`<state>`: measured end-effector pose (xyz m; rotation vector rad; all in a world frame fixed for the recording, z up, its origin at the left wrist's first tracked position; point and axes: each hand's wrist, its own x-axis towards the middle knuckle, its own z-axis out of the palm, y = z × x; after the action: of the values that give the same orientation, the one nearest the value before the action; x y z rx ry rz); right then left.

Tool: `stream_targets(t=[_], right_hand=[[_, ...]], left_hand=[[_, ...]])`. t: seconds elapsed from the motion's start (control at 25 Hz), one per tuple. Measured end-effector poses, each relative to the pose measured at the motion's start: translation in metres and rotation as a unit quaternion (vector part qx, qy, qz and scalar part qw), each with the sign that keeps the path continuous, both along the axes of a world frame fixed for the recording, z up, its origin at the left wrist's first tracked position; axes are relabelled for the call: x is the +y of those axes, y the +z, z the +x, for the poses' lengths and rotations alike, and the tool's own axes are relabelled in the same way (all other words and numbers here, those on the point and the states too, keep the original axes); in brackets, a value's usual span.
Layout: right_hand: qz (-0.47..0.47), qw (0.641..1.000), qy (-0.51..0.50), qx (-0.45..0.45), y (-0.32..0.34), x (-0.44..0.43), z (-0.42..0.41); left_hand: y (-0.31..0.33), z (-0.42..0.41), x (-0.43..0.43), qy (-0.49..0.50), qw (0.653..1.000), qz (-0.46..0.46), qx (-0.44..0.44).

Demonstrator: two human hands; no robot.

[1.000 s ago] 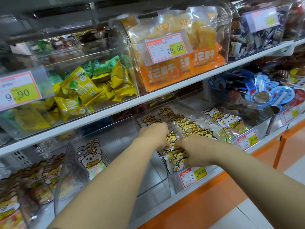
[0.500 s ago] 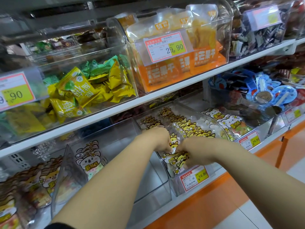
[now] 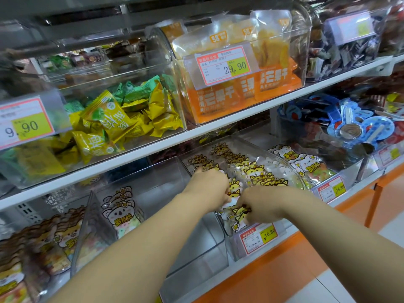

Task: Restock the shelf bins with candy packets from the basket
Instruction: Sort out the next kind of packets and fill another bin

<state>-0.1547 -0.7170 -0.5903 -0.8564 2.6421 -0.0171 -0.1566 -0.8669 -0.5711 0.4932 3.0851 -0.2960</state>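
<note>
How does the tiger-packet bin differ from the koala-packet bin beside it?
The tiger bin is nearly full of tiger packets; the koala bin holds few koala packets, its floor mostly bare. The left hand and right hand grip packets in the tiger bin; neither reaches the koala bin. Both are clear plastic.

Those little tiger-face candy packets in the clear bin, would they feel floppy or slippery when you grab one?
Probably floppy: the candy packets are thin film pouches, leaning in overlapping rows. Likely light: the right hand holds some in its curled fingers alone. The glossy film looks slippery, so they may slide over each other.
</note>
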Motion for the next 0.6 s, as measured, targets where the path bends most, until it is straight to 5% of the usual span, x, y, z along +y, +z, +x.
stream_targets(t=[0.16,0.4,0.6], right_hand=[[-0.039,0.999,-0.014,-0.004,-0.005,0.004,0.003],[-0.115,0.991,0.018,0.074,0.007,0.01,0.014],[-0.06,0.988,0.025,0.14,-0.016,-0.004,0.021]], left_hand=[[0.005,-0.002,-0.011,0.01,0.993,0.063,-0.097],[-0.004,0.001,0.0,0.039,0.991,-0.012,-0.126],[-0.026,0.011,-0.029,0.023,0.959,0.266,0.092]])
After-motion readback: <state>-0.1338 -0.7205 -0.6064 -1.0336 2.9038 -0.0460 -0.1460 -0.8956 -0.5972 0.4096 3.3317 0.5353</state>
